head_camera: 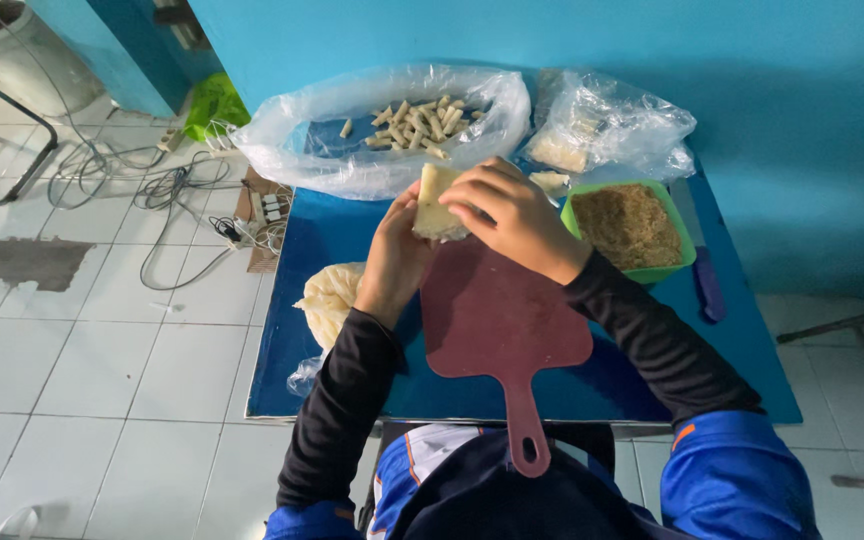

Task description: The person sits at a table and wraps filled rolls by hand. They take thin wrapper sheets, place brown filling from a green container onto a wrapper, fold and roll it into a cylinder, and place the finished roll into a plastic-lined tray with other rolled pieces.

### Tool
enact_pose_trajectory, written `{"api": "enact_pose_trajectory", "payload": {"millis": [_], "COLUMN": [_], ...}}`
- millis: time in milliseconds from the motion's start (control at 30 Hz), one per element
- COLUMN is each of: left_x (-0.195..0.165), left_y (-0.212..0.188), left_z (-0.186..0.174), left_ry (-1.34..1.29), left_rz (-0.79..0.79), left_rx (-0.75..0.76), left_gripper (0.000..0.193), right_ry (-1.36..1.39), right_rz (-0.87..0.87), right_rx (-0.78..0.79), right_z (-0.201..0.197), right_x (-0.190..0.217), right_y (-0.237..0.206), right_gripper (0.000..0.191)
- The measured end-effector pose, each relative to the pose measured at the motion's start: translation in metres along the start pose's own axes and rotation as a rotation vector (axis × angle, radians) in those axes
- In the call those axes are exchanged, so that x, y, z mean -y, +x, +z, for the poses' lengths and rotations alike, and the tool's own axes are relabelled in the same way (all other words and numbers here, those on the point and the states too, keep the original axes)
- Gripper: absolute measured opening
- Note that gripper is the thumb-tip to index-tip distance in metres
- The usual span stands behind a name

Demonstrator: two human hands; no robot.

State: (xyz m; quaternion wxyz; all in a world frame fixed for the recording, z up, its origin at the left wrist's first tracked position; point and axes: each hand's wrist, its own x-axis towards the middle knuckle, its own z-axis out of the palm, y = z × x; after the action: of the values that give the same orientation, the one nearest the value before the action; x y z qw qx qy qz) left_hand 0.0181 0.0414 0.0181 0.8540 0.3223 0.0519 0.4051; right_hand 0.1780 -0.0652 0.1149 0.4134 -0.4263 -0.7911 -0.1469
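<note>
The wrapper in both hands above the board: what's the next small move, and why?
Probably finish the roll and set it in the clear bag with the other rolls. Both hands, left and right, grip the pale wrapper just above the reddish cutting board, and it already looks partly folded. How tightly it is closed cannot be seen.

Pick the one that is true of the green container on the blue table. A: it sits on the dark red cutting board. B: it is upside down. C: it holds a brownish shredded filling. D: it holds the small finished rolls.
C: the green container is upright on the blue table, right of the dark red cutting board, and filled with a brownish shredded filling; the small rolls lie on the clear plastic bag.
</note>
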Motion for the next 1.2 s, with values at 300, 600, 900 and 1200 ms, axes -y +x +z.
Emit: {"api": "enact_pose_trajectory", "payload": {"millis": [300, 600, 900, 1200], "left_x": [0.0, 0.001, 0.023, 0.011], "left_y": [-0.006, -0.007, 0.009, 0.007], "left_z": [0.003, 0.009, -0.042, -0.033], "left_ry": [0.036, 0.037, 0.28, 0.144], "left_rz": [-0.005, 0.0, 0.015, -0.018], "left_rx": [0.032, 0.077, -0.155, -0.27], "left_gripper": [0.046, 0.049, 0.046, 0.047], "right_ry": [0.003, 0.237, 1.285, 1.3], "right_rz": [0.004, 0.26, 0.95, 0.915], "right_rx": [0.057, 0.044, -0.209, -0.41], "right_z": [0.013, 0.022, 0.034, 0.017], "right_x": [0.005, -0.009, -0.072, -0.082], "right_y": [-0.003, -0.013, -0.035, -0.033], "right_gripper": [0.021, 0.008, 0.011, 0.01]}}
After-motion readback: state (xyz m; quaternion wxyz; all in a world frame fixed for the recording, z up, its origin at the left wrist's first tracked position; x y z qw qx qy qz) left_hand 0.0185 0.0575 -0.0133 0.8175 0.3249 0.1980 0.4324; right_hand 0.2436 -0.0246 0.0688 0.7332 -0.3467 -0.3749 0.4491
